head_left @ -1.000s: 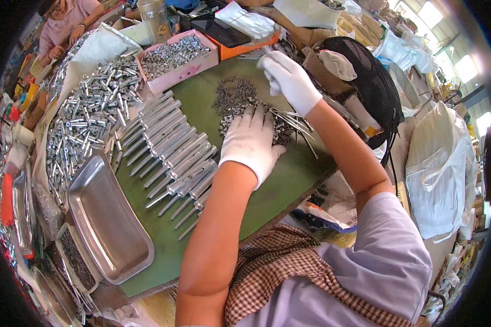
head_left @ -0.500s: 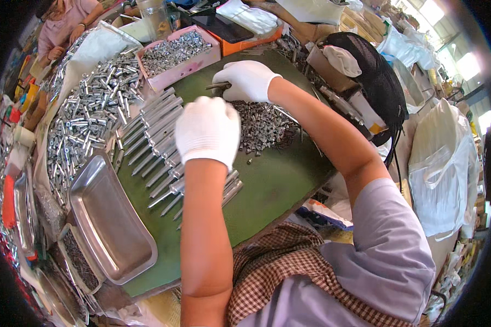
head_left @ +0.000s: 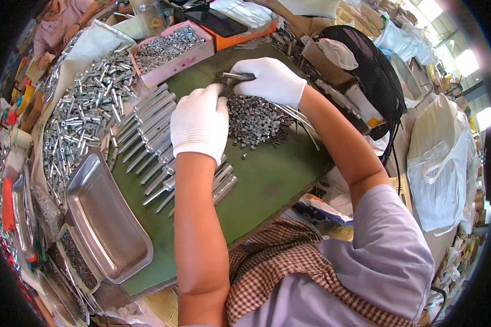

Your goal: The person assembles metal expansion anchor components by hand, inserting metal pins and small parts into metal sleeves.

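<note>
My right hand point(head_left: 271, 80), in a white knitted glove, pinches a short dark metal rod point(head_left: 238, 76) that points left. Close by on its left, my left hand point(head_left: 198, 121), gloved the same way, has its fingers curled in; whatever they hold is hidden. Beneath and beside the left hand lies a slanting row of long silver metal pins point(head_left: 147, 131) with collars partway along them. A heap of small metal nuts point(head_left: 256, 121) sits on the green mat point(head_left: 262, 188), just below the right hand. Several thin rods point(head_left: 303, 119) stick out from the heap's right side.
A pile of silver bolt sleeves point(head_left: 87, 109) spreads along the left. A pink-edged box point(head_left: 174, 64) of small metal parts stands at the back. An empty steel tray point(head_left: 110, 218) rests at the mat's left edge. A black mesh bag point(head_left: 373, 76) bulges on the right. Another person point(head_left: 60, 30) sits far left.
My right hand has shifted a little right, and the rod in it shows more clearly. The left hand has moved slightly left and up. The whole view has shifted slightly.
</note>
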Motion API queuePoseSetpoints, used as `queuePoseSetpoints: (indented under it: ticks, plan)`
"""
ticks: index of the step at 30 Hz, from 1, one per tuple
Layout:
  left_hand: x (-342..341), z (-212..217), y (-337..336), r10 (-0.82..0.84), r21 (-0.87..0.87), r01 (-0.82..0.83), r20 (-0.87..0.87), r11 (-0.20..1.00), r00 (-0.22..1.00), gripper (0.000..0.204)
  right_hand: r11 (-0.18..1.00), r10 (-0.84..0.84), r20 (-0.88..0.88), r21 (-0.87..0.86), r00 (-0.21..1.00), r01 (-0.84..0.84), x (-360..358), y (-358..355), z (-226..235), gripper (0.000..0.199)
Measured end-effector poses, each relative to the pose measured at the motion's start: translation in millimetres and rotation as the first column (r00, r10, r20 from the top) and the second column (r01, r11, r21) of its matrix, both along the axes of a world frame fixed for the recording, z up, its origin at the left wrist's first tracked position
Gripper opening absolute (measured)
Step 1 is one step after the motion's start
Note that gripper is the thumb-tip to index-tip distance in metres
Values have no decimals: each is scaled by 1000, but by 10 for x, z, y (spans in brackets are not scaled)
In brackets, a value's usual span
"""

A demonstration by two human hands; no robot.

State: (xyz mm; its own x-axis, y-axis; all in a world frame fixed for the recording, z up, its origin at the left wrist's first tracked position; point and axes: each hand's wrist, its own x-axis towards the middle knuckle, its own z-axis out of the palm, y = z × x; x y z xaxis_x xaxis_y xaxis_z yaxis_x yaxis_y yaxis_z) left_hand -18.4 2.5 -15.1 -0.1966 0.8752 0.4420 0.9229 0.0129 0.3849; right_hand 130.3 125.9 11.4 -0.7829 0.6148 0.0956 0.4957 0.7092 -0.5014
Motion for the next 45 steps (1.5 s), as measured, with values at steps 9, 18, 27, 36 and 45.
queuePoseSetpoints:
  ticks: [9, 18, 27, 36, 45]
  plan:
    - [126, 138, 24, -163, 149, 149, 86, 977, 983, 12, 928, -145, -313, -372, 939, 19, 192, -234, -13, 30]
    - [245, 115, -11, -196, 65, 187, 155, 980, 968, 10, 819, -169, -266, -573, 949, -15, 319, -218, 45, 30]
    - [337, 53, 13, -57, -197, 151, 414, 969, 909, 21, 983, 141, -280, -74, 949, -168, 368, -110, -141, 37]
    - [345, 122, 6, -78, -152, 173, 489, 973, 869, 22, 980, 136, -323, -94, 937, -175, 392, -92, -115, 38]
    - [356, 145, -8, -63, -199, 180, 484, 963, 873, 26, 969, 185, -352, -91, 918, -230, 372, -150, -92, 35]
